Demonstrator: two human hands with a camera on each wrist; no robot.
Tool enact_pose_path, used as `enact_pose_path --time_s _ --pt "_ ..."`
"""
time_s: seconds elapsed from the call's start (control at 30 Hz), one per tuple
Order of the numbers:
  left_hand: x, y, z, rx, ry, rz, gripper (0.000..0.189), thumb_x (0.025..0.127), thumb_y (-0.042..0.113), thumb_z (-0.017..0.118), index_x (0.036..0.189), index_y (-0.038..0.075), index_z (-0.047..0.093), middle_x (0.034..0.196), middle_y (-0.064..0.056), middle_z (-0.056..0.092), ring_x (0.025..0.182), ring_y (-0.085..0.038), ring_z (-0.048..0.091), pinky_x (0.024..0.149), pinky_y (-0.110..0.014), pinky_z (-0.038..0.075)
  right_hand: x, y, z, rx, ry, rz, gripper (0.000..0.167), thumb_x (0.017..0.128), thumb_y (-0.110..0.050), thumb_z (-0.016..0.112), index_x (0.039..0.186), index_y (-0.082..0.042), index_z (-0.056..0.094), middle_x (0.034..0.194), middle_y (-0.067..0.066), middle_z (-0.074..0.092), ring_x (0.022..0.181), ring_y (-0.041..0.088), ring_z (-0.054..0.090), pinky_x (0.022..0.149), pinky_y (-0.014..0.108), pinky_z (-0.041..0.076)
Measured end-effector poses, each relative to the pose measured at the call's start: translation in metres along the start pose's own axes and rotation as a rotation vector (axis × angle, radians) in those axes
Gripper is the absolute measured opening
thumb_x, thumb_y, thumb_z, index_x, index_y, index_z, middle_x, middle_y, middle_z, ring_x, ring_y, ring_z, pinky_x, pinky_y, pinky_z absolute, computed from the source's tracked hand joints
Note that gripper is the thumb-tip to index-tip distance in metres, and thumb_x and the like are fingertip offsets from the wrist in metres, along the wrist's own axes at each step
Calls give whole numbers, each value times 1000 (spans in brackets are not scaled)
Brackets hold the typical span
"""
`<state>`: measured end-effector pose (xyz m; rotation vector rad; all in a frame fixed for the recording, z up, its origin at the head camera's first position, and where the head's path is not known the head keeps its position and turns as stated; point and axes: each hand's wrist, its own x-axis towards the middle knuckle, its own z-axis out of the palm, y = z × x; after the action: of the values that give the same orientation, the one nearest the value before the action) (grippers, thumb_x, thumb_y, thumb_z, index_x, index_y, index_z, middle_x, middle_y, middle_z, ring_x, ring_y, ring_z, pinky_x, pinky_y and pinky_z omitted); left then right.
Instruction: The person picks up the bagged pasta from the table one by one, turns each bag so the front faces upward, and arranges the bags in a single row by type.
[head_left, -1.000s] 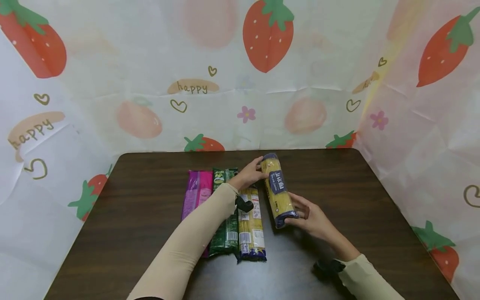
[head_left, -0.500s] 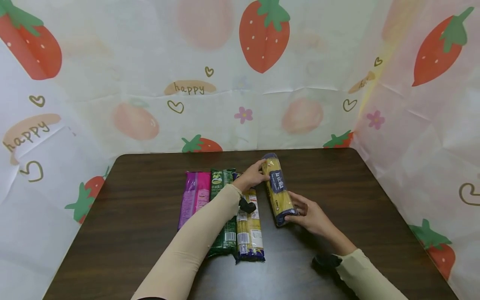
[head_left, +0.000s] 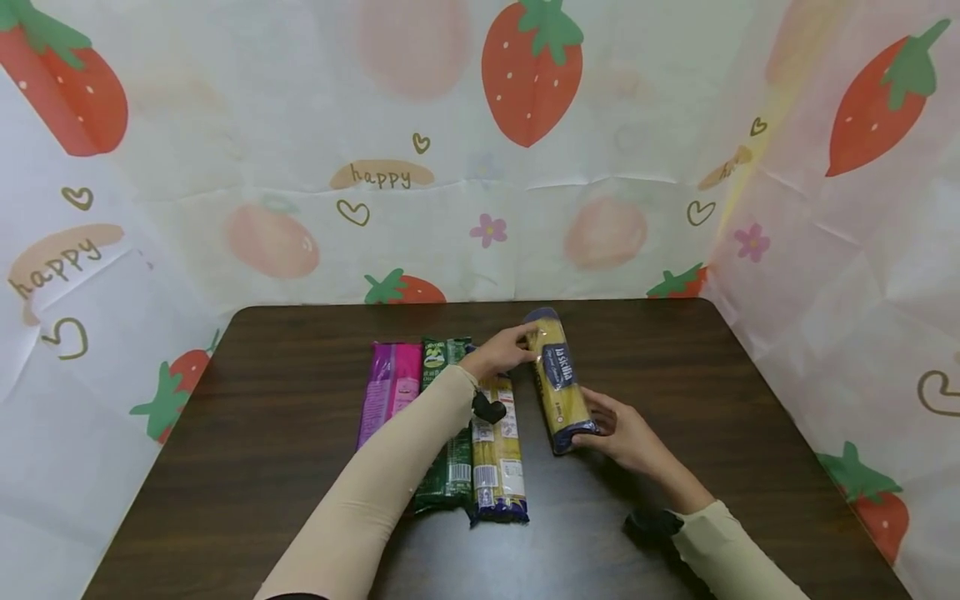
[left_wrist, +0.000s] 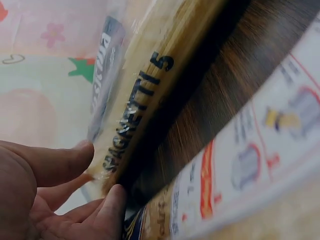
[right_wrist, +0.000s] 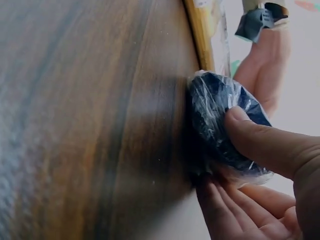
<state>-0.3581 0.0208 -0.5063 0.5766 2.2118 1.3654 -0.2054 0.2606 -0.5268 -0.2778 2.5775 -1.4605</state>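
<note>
A clear-wrapped pack of spaghetti (head_left: 564,404) with dark blue ends and a blue label lies slanted at the right of a row of packs. At its far end my left hand (head_left: 498,352) holds it, thumb on one side and fingers on the other. My right hand (head_left: 628,435) grips the near end; in the right wrist view the thumb presses the blue wrapped end (right_wrist: 212,110). The word "spaghetti" shows along the pack's side in the left wrist view. Beside it lies a second yellow pasta pack (head_left: 500,475), back label up, partly under my left wrist.
A green pack (head_left: 453,467) and a pink-purple pack (head_left: 390,387) lie left of the yellow one, partly covered by my left forearm. All rest on a dark wooden table (head_left: 675,367). A strawberry-printed sheet (head_left: 450,108) hangs behind and at both sides.
The slanted spaghetti pack has shifted slightly right and towards me. Both hands stay on its ends, and the row of other packs lies as before.
</note>
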Motion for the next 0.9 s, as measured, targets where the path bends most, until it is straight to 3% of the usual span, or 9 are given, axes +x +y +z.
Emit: enact_pose_path --time_s 0.2,0.4,0.63,0.77,0.9 --pt "-12 1 -10 65 -42 39 58 113 11 56 168 6 35 172 -17 35 158 -35 36 122 -48 41 -3 -3 -2 -126 -16 -14 87 94 -13 86 163 4 37 156 31 51 138 48 57 109 57 52" --pt "-28 -1 -22 197 -18 67 53 114 13 56 164 4 42 167 -18 43 153 -36 43 118 -51 45 -8 -13 -1 -297 4 37 90 94 -20 87 165 0 37 163 30 43 148 51 43 117 65 40" --pt "-42 -4 -35 281 27 72 53 112 12 59 162 3 45 166 -17 46 148 -36 50 114 -49 49 -13 -31 9 -344 34 -61 87 95 -14 85 164 4 36 163 32 41 147 51 45 114 64 45" --pt "-45 -8 -41 383 52 59 53 111 14 62 161 5 48 164 -17 47 144 -35 54 109 -50 52 -16 -40 18 -364 62 -114 86 94 -12 86 164 1 38 162 30 43 145 50 48 112 65 46" --pt "-47 -14 -48 538 66 69 52 111 19 63 159 4 50 162 -19 49 148 -37 48 118 -51 45 -20 -48 28 -378 63 -163 83 93 -14 88 162 -1 44 162 26 46 146 49 49 112 66 46"
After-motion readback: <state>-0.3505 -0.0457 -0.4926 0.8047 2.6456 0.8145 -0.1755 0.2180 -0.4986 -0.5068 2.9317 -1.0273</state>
